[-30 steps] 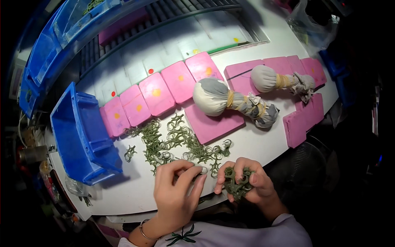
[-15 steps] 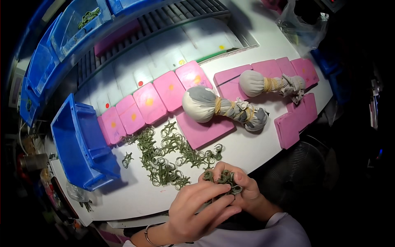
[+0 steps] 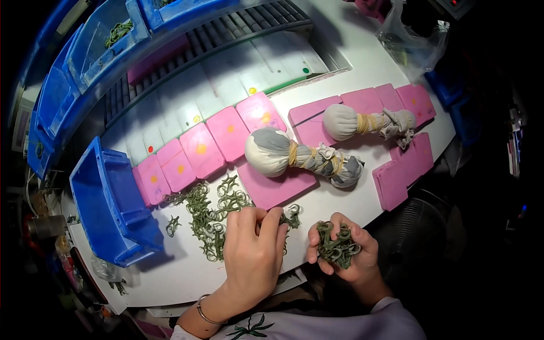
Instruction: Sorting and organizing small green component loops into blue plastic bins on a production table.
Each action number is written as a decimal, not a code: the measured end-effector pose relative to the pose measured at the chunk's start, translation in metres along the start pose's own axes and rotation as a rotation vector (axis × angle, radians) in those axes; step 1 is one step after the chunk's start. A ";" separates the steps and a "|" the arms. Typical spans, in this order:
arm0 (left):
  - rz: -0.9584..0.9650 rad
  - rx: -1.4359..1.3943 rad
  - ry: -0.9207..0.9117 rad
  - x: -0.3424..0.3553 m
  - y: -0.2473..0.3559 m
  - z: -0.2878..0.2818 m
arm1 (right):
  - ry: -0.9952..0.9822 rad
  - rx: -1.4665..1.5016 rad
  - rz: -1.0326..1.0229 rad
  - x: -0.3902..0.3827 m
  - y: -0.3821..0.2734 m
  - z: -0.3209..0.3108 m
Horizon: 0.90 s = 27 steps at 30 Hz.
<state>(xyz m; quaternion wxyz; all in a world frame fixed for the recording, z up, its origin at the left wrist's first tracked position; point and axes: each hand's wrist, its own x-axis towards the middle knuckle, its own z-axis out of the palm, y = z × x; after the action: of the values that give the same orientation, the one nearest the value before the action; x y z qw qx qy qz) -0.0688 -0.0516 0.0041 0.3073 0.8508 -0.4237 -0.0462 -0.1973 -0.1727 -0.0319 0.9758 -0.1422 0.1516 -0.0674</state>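
My right hand [image 3: 358, 258] is cupped near the table's front edge, its fingers curled round a handful of small dark green ring-shaped pieces with prongs [image 3: 337, 245]. To its left, my left hand [image 3: 253, 249] reaches over the loose pile of the same green pieces [image 3: 208, 218]. Its fingers are bent and drawn together, pointing down at the pile's right part. Whatever lies between those fingertips is hidden behind the hand. A few more pieces show just right of the fingers, and one small group [image 3: 173, 225] lies apart at the left.
A blue bin [image 3: 107, 204] stands at the left. Pink blocks [image 3: 199, 150] line the table before a roller strip [image 3: 249, 28]. Two cloth-wrapped pounders [image 3: 269, 152] tied with cord rest on pink blocks. More blue bins [image 3: 105, 48] are at the back left, a plastic bag [image 3: 416, 45] far right.
My hands have parted. My left hand has moved up and left onto the pile, while my right hand has shifted slightly right, still holding the green pieces.
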 end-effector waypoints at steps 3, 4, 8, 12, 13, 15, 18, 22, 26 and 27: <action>-0.012 0.008 -0.006 -0.001 0.000 0.002 | 0.004 -0.012 -0.011 0.000 0.000 -0.003; 0.002 0.047 -0.002 -0.001 -0.001 0.003 | 0.002 -0.010 -0.010 0.000 0.001 -0.003; 0.001 0.036 -0.010 0.000 -0.001 0.008 | 0.004 -0.036 -0.030 -0.001 -0.001 -0.004; -0.059 -0.101 0.081 0.000 0.001 0.005 | 0.032 -0.048 -0.054 -0.003 0.000 -0.005; -0.101 -0.182 0.114 -0.001 0.001 0.004 | 0.032 -0.049 -0.056 -0.004 0.001 -0.005; -0.074 -0.191 0.166 0.000 0.003 -0.003 | 0.059 -0.059 -0.049 -0.002 0.003 -0.004; -0.041 -0.379 0.228 -0.002 0.013 -0.020 | 0.056 -0.030 -0.008 0.006 0.010 0.005; 0.108 -0.338 0.183 -0.013 0.022 -0.019 | 0.055 0.000 0.003 0.010 0.026 0.008; 0.092 -0.363 0.182 -0.027 0.020 -0.008 | 0.068 0.001 0.046 0.015 0.025 0.008; 0.080 -0.420 0.174 -0.029 0.018 -0.013 | 0.029 0.027 0.073 0.016 0.026 0.007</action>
<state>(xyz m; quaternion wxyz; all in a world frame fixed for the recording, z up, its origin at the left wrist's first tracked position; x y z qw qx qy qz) -0.0956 -0.0316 0.0192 0.5145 0.7514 -0.4103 -0.0477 -0.1779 -0.1494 -0.0377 0.9772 -0.1223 0.1697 -0.0357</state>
